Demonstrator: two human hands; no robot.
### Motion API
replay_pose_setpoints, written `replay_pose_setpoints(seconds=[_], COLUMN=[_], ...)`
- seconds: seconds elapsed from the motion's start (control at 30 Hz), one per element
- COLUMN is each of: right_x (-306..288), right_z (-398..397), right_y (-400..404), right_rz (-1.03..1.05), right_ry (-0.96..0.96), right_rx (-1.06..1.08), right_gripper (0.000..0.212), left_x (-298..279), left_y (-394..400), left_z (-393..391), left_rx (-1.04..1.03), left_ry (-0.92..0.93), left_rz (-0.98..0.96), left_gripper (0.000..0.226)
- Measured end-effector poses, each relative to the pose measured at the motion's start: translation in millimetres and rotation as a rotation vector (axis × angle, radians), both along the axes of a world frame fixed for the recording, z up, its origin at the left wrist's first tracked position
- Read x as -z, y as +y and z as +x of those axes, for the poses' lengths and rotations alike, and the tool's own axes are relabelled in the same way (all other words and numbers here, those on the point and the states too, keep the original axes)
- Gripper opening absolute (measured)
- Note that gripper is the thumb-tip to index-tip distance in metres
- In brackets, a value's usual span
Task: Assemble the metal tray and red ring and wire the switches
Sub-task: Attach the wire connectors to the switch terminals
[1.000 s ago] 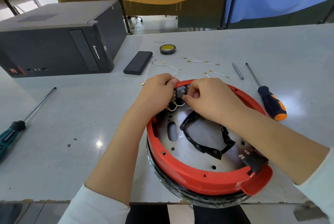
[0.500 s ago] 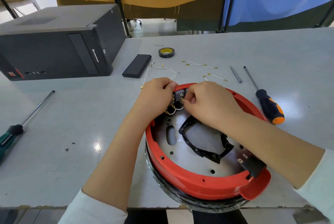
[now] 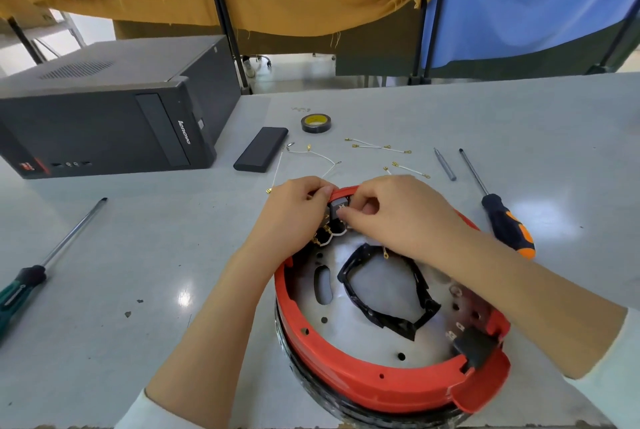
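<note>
A red ring (image 3: 349, 373) sits around a round metal tray (image 3: 377, 338) near the table's front edge. A grey switch (image 3: 336, 207) is seated in the ring's far rim. My left hand (image 3: 294, 213) grips the ring's rim beside that switch. My right hand (image 3: 398, 217) pinches a white wire's terminal at the switch; the wire's other gold end (image 3: 385, 256) hangs loose over the tray. Short white wires (image 3: 329, 236) loop below the switch. A second black switch (image 3: 474, 347) sits in the ring's near right side.
Loose white wires (image 3: 381, 147) lie beyond the ring. An orange-handled screwdriver (image 3: 502, 217) and a metal bit (image 3: 445, 160) lie right. A tape roll (image 3: 316, 123), a black slab (image 3: 261, 149) and a computer case (image 3: 104, 116) stand behind. A green screwdriver (image 3: 31, 276) lies left.
Both hands stay at the far switch. My right hand's fingers have shifted slightly at the terminal, and the wire's loose end now shows below my right hand.
</note>
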State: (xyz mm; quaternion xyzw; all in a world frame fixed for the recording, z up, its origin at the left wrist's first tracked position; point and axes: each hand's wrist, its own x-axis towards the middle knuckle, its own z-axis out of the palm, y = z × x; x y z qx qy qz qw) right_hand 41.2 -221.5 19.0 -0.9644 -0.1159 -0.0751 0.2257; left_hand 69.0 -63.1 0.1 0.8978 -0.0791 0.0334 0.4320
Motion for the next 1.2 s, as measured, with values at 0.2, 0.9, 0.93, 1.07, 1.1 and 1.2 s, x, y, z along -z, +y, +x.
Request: replay_pose_setpoints(seconds=[0.2, 0.9, 0.93, 1.07, 1.1, 1.2], right_x=[-33.6, 44.8, 46.3, 50.4, 52.5, 54.0], right_z=[46.1, 141.6, 141.6, 143.7, 144.1, 143.6], right_y=[-49.5, -75.1, -75.9, -79.6, -81.4, -83.6], right_rz=[0.159, 0.135, 0.145, 0.092, 0.041, -0.045], right_ry=[0.033, 0.311, 0.286, 0.083, 0.105, 0.201], right_rx=[0.050, 0.179, 0.188, 0.346, 0.367, 0.348], right_gripper=[0.012, 0.021, 0.020, 0.011, 0.018, 0.021], left_x=[-1.0, 53.8, 53.7, 49.8, 48.4, 44.3], left_y=[25.9, 31.8, 31.4, 29.3, 28.8, 27.1], left_z=[32.1, 84.1, 84.3, 83.3, 82.9, 80.9], left_rx=[-0.043, -0.064, -0.059, -0.030, -0.023, -0.014], left_ry=[0.083, -0.147, -0.158, -0.168, -0.163, -0.158], left_rz=[-0.156, 0.259, 0.241, 0.166, 0.145, 0.076], left_gripper=[0.016, 0.013, 0.012, 0.018, 0.022, 0.023])
